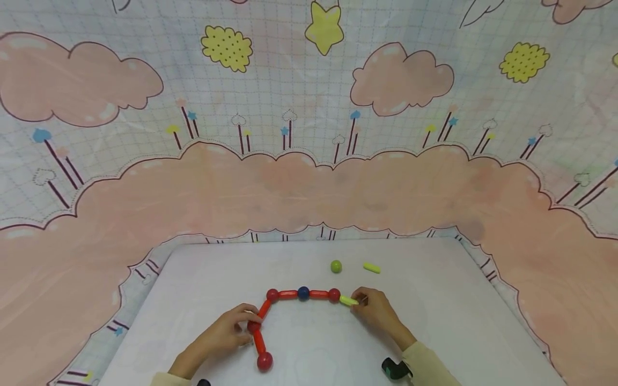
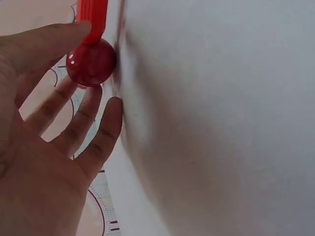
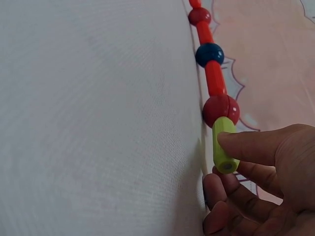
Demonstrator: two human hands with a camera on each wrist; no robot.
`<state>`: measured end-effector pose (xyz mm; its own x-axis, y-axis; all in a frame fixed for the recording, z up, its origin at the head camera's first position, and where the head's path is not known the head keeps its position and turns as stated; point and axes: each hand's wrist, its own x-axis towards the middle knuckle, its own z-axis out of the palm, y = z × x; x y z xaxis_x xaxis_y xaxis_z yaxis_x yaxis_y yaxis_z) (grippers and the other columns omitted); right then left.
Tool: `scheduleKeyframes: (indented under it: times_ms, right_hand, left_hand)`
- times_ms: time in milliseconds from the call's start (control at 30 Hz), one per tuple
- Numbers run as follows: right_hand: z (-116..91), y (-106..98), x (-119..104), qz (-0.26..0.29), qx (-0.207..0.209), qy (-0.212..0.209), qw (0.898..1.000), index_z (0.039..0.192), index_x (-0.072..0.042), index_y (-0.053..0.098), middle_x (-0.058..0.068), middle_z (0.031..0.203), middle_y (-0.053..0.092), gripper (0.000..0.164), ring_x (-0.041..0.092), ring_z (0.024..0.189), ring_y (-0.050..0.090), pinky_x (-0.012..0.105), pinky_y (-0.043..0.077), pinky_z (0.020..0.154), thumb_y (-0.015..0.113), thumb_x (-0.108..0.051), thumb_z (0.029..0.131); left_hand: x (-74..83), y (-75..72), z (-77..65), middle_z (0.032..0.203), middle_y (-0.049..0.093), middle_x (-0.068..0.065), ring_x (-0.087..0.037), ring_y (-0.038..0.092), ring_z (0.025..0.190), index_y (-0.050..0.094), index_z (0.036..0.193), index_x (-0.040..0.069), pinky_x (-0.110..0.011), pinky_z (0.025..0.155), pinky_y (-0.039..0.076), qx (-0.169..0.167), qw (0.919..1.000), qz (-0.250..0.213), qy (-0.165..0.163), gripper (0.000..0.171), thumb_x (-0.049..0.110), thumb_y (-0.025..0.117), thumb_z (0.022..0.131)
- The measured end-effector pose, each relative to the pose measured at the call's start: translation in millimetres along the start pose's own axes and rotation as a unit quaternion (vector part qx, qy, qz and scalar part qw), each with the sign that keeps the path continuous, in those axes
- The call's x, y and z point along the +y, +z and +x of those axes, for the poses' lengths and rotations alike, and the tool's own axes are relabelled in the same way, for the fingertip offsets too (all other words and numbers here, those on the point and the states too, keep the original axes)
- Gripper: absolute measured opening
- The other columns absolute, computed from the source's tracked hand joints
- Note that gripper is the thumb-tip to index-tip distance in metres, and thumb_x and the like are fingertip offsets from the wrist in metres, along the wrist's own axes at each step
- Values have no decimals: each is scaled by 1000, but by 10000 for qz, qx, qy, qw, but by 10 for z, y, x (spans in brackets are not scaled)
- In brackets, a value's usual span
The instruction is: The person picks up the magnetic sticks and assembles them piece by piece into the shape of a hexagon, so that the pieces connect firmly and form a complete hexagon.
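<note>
A bent chain of balls and rods lies on the white table. My left hand (image 1: 227, 329) holds the red ball (image 2: 91, 63) at the chain's left bend, its thumb by the red rod (image 2: 92, 19) and its fingers around the far side. From there a red rod (image 1: 259, 341) leads to the red end ball (image 1: 264, 362). The top run has a red corner ball (image 1: 272, 295), a blue ball (image 1: 303, 292) and a red ball (image 3: 220, 111). My right hand (image 1: 379, 310) pinches a yellow-green rod (image 3: 224, 147) whose far end meets that last red ball.
A green ball (image 1: 336, 266) and a loose yellow-green rod (image 1: 372, 267) lie beyond the chain on the white table (image 1: 217, 268). A dark object (image 1: 395, 369) is beside the right sleeve (image 1: 427, 364). Cloud-patterned cloth (image 1: 309, 187) hangs behind the table.
</note>
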<state>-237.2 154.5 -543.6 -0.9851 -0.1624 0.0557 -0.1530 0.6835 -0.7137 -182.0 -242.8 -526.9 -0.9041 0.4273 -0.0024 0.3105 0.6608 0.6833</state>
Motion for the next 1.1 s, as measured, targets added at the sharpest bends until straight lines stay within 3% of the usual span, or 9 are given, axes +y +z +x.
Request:
scheduleKeyframes:
  times_ms: [133, 300, 467, 600, 700, 767, 867, 1000, 1100]
  right_hand:
    - [10, 9, -10, -23, -18, 34, 10000, 92, -12, 69, -1, 87, 68, 18, 10, 76, 58, 26, 48, 69, 78, -5, 78]
    - [33, 36, -30, -27, -62, 28, 10000, 92, -13, 69, -1, 90, 69, 18, 10, 78, 59, 28, 50, 71, 78, -6, 79]
    - [67, 69, -63, 11, -85, 59, 9999, 93, -14, 69, -1, 91, 68, 17, 10, 79, 58, 27, 49, 72, 78, -7, 80]
    - [103, 90, -83, 73, -144, 26, 9999, 94, -13, 69, 0, 90, 67, 17, 10, 78, 58, 25, 49, 71, 78, -7, 80]
    - [121, 85, -86, 57, -125, 6, 9999, 94, -13, 70, 0, 90, 68, 17, 11, 79, 58, 26, 49, 71, 78, -7, 80]
    - [133, 89, -87, 56, -79, 2, 10000, 93, -13, 70, -1, 89, 68, 17, 11, 79, 58, 27, 49, 72, 77, -7, 80]
    - [154, 111, -97, 32, -82, -130, 9999, 93, -13, 70, -1, 89, 68, 16, 11, 79, 58, 28, 49, 72, 77, -7, 80]
    - [185, 153, -134, 121, -224, -256, 9993, 94, -12, 70, 0, 90, 68, 16, 11, 79, 58, 28, 49, 73, 77, -7, 80]
    - [202, 167, -176, 166, -232, -294, 9992, 93, -12, 70, 0, 90, 68, 15, 11, 80, 59, 28, 50, 73, 77, -8, 80]
  left_hand:
    - [-5, 60, 8, 116, 54, 3, -6, 50, 100, 74, 104, 23, -21, 76, 47, -90, 9998, -144, 122, 26, 22, 81, 79]
    - [74, 152, 20, 105, 54, 8, -5, 49, 87, 73, 103, 23, -20, 70, 44, -156, 9998, -129, 50, 26, 26, 81, 79]
    - [180, 242, 0, 93, 55, 14, 0, 48, 79, 72, 103, 23, -19, 66, 42, -148, 9995, 207, 171, 23, 34, 77, 84]
    - [281, 212, 42, 84, 56, 16, 1, 49, 75, 72, 102, 20, -19, 64, 43, 260, 9980, 556, 124, 19, 31, 74, 87]
    - [353, 139, 192, 88, 62, 12, -5, 56, 82, 71, 104, 17, -26, 72, 50, 800, 9932, 848, -44, 21, 24, 76, 85]
    - [361, 96, 327, 96, 65, 7, -11, 59, 91, 70, 108, 17, -34, 81, 53, 982, 9893, 1060, -193, 25, 22, 77, 84]
    - [320, 80, 498, 104, 66, 2, -16, 60, 97, 70, 113, 15, -41, 86, 54, 802, 9888, 1190, -420, 31, 23, 77, 84]
    - [241, 115, 598, 91, 64, 4, -12, 55, 81, 71, 108, 16, -31, 69, 49, 315, 9902, 1175, -691, 26, 23, 77, 84]
    - [218, 142, 611, 83, 62, 6, -11, 51, 73, 72, 104, 17, -29, 63, 43, 324, 9890, 1246, -735, 22, 24, 77, 83]
